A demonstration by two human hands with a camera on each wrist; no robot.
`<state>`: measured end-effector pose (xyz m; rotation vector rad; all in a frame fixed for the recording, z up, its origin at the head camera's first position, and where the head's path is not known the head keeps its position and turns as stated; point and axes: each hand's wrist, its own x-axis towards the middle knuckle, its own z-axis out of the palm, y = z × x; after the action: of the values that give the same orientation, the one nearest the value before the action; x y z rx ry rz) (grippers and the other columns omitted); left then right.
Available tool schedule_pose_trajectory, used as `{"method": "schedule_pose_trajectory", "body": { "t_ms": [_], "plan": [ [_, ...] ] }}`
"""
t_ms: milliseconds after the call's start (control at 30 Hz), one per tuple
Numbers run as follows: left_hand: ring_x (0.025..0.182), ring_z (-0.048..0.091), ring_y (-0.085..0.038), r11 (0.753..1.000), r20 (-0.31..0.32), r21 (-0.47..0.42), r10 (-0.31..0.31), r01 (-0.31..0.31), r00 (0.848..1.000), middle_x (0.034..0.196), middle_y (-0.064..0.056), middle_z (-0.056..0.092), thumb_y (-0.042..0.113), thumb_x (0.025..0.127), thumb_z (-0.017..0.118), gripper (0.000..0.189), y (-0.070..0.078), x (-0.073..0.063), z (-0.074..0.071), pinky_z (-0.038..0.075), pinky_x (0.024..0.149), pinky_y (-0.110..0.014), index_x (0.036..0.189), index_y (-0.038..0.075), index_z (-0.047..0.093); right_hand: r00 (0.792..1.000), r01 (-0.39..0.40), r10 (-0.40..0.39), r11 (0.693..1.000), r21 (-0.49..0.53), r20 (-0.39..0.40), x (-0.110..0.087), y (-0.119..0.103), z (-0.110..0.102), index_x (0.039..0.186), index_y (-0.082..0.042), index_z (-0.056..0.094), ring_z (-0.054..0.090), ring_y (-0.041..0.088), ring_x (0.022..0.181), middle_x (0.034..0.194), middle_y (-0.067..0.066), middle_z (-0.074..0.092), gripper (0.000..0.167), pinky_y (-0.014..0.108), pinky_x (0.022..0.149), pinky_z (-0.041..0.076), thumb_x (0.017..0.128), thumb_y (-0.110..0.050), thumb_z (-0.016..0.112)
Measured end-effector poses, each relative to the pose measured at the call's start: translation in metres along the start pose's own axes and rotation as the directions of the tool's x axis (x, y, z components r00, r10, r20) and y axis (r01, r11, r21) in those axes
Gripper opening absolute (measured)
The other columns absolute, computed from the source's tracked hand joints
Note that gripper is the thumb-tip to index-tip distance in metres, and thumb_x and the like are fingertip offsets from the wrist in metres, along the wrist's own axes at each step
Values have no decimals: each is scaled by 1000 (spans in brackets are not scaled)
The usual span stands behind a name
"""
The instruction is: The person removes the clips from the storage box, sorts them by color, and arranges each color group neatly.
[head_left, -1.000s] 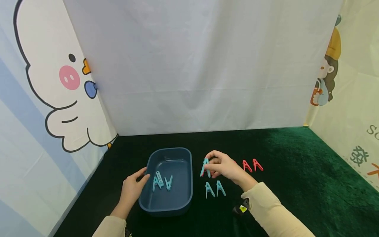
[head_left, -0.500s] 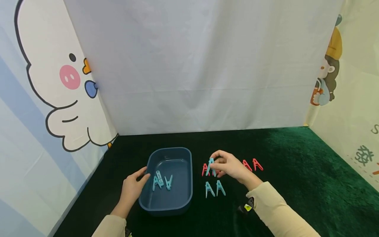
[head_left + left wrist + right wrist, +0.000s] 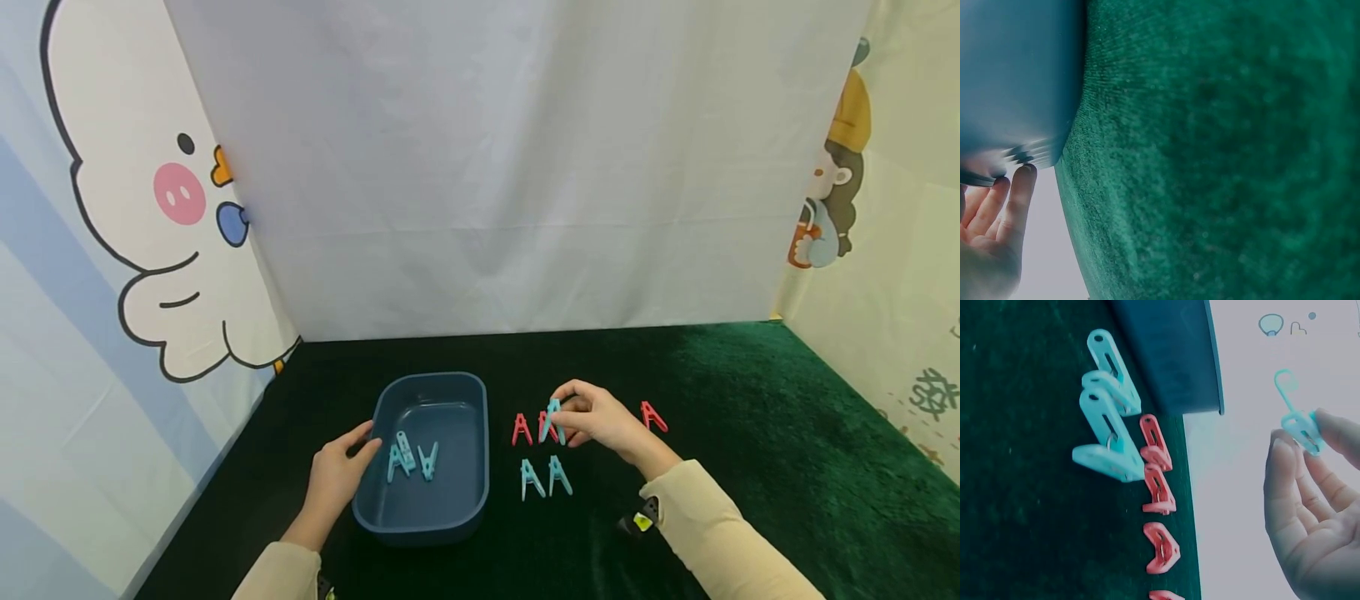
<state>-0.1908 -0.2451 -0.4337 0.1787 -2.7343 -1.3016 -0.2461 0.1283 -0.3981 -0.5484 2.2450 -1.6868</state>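
Observation:
In the head view, my left hand [image 3: 333, 479] touches the left rim of a blue plastic basin [image 3: 420, 533]. The left wrist view shows its fingers [image 3: 1019, 203] extended against the basin's outer wall. My right hand [image 3: 603, 425] pinches a light blue clothespin [image 3: 554, 417] between thumb and fingers, raised over the row of red clothespins [image 3: 522, 429]. In the right wrist view, the held clothespin [image 3: 1300, 428] has its jaws pointing toward the palm. Inside the basin lie three light blue clothespins [image 3: 428, 461]. My right hand hides part of the red row in the head view.
Two light blue clothespins [image 3: 558, 475] stand on the dark green cloth [image 3: 735, 500], right of the basin and nearer than the red row. One red clothespin [image 3: 653, 417] is right of my right hand. A white curtain [image 3: 480, 250] closes off the back.
My right hand has moved right along the red row with the light blue clothespin, uncovering red clothespins at its left. The left hand and basin stay in place.

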Motion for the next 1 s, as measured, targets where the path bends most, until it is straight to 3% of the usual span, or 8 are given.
{"method": "schedule_pose_trajectory", "body": {
  "t_ms": [333, 567, 800, 1000],
  "plan": [
    [116, 47, -37, 1000, 6, -2, 9, -9, 1000, 134, -23, 43, 32, 95, 50, 47, 2, -1, -1, 47, 83, -44, 136, 10, 46, 1000, -23, 22, 998, -50, -21, -4, 12, -11, 113, 1, 49, 55, 20, 69, 82, 10, 56, 34, 37, 65, 52, 89, -20, 62],
    [109, 51, -34, 1000, 8, -7, 5, -5, 1000, 134, -23, 43, 32, 95, 50, 47, 1, -1, -1, 48, 74, -37, 136, 10, 46, 996, -84, 81, 994, -74, -44, -8, 26, -18, 113, 2, 50, 56, 20, 69, 83, 10, 57, 32, 37, 65, 52, 90, -18, 60],
    [117, 46, -38, 1000, 10, -5, 9, -9, 1000, 136, -23, 42, 33, 95, 50, 47, 1, -2, -1, 46, 85, -45, 137, 10, 45, 995, -98, 95, 990, -103, -32, -13, 32, -21, 113, 4, 49, 57, 20, 67, 81, 8, 58, 32, 37, 62, 53, 90, -17, 60],
    [117, 46, -38, 1000, 11, -7, 11, -11, 1000, 136, -23, 42, 32, 95, 50, 47, 2, -2, -1, 47, 84, -44, 137, 10, 45, 992, -124, 125, 985, -121, 4, -15, 36, -23, 109, 2, 49, 58, 20, 68, 81, 8, 59, 31, 37, 60, 52, 89, -19, 61]
  ]
}}
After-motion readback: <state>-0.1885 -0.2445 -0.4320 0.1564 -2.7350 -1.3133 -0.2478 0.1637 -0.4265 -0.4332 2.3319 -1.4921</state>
